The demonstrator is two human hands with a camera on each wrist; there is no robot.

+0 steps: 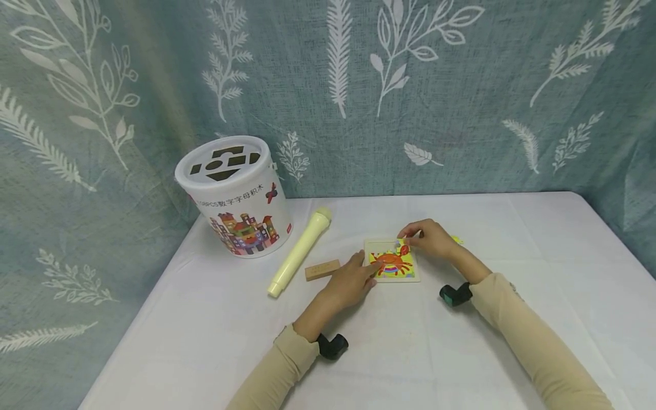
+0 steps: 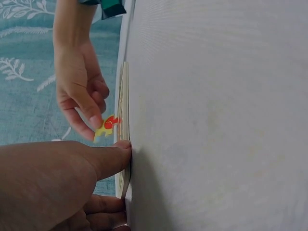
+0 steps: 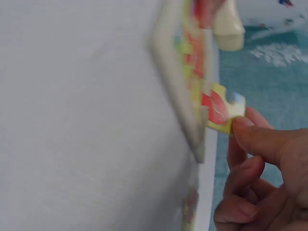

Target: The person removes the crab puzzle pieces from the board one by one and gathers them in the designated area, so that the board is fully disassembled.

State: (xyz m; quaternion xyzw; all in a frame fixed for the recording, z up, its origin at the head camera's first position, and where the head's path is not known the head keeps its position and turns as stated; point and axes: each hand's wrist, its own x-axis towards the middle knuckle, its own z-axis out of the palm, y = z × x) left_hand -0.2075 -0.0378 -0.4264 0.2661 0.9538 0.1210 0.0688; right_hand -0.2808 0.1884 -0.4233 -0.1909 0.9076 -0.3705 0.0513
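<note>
We listed one tray (image 1: 401, 280), flat on the tabletop (image 1: 512, 239) toward its back edge, well in from the left and right edges. Crab picture (image 1: 393, 263): mostly assembled inside the tray, by our judgement, the near part looking filled. Far side of the tray: a pale strip toward its far left corner, apparently bare. Piece (image 3: 219, 109), red and yellow: tilted at the tray's far right corner, not seated. Right hand (image 1: 433, 238): thumb and forefinger pinching that piece, other fingers loosely bent. Left hand (image 1: 349, 286): at the tray's left side, fingers parted, one digit straight over the crab; the rest we could not fully tell. Spare piece (image 1: 457, 240), yellow: loose behind the right hand; at least two pieces, we judged, remained to be fitted. Also recorded: bucket (image 1: 241, 222), back left corner; wand (image 1: 299, 253), beside it; block (image 1: 322, 270), between wand and tray.
</note>
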